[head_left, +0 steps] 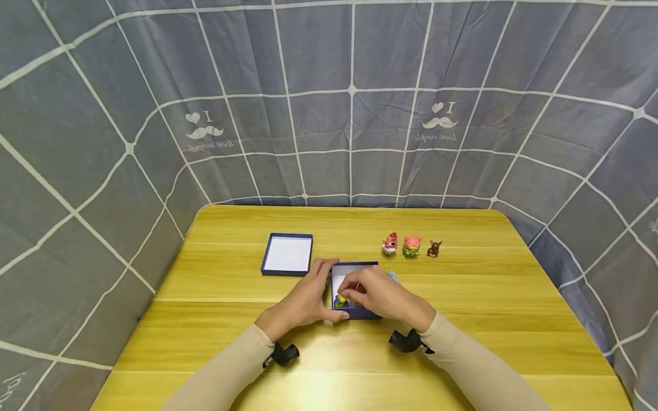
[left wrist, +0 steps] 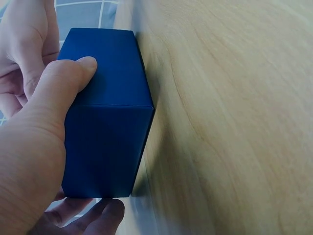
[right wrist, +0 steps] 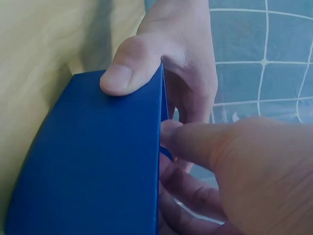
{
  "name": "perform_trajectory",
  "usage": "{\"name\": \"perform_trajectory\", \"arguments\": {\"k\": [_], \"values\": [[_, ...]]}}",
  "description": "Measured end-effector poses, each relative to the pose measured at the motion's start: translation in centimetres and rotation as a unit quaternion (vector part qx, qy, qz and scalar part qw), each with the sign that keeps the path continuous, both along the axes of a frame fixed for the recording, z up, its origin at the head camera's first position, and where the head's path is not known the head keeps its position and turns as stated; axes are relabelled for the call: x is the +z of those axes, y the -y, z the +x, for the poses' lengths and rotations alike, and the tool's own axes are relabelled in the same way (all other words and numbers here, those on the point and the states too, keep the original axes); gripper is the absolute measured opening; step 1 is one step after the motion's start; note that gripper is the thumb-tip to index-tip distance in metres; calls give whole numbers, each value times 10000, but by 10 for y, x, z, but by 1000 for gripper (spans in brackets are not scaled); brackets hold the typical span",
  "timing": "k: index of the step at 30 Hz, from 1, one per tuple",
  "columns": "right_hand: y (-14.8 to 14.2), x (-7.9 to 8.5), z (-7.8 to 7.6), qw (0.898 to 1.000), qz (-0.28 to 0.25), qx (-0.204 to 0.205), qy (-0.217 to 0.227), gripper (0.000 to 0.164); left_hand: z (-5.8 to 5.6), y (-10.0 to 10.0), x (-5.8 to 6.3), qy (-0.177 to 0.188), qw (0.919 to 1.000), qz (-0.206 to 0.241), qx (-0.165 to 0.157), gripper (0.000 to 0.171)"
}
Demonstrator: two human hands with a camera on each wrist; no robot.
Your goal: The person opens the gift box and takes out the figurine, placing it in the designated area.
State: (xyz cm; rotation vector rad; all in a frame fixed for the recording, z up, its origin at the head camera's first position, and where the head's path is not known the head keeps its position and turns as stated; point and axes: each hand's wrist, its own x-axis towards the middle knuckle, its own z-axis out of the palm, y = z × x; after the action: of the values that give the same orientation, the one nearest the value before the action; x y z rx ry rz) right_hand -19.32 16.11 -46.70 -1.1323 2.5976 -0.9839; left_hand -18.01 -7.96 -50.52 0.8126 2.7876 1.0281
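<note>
A dark blue open box (head_left: pixel 366 314) with a white inside stands on the table. My left hand (head_left: pixel 303 299) grips it from the left, thumb on the front wall and fingers round to the far side. In the left wrist view that thumb presses flat on the blue wall (left wrist: pixel 107 147). My right hand (head_left: pixel 380 292) reaches over the rim and pinches a small yellow, green and blue figurine (head_left: pixel 339 300) low in the box's front left corner. Its fingertips are mostly hidden behind the wall in the right wrist view.
A blue-rimmed box lid (head_left: pixel 288 254) lies white side up at the back left. Behind the box on the right stand a red-and-white figurine (head_left: pixel 389 244), a pink-and-green pig figurine (head_left: pixel 412 246) and a brown animal figurine (head_left: pixel 434 248). A light-blue piece (head_left: pixel 393 275) shows behind my right hand.
</note>
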Motion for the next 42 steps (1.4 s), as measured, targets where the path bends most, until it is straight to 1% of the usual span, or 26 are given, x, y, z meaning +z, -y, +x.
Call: {"name": "perform_trajectory", "arguments": {"k": [6,13,19,25,30,33,39,42], "values": [[-3,2,-4,9994,70,-190,296,16,-1,-1,1,8,10000,41,-3,126],[-4,5,-7,9977,181,-234,615,18,0,-1,0,-46,10000,0,-30,126],[-3,6,-8,9984,265,-99,491,11,1,-2,3,9,10000,-14,-20,125],[-1,8,-8,9984,346,46,440,9,1,-2,1,55,10000,15,-19,125],[-1,9,-9,9985,389,102,379,14,2,-2,3,140,9999,60,-1,125],[-1,9,-9,9984,397,126,378,16,2,-1,3,126,9999,66,8,125],[-2,8,-8,9983,461,71,342,16,2,-1,2,129,9999,64,19,125],[-2,8,-8,9985,431,71,327,16,2,-1,2,35,9999,156,-26,124]]}}
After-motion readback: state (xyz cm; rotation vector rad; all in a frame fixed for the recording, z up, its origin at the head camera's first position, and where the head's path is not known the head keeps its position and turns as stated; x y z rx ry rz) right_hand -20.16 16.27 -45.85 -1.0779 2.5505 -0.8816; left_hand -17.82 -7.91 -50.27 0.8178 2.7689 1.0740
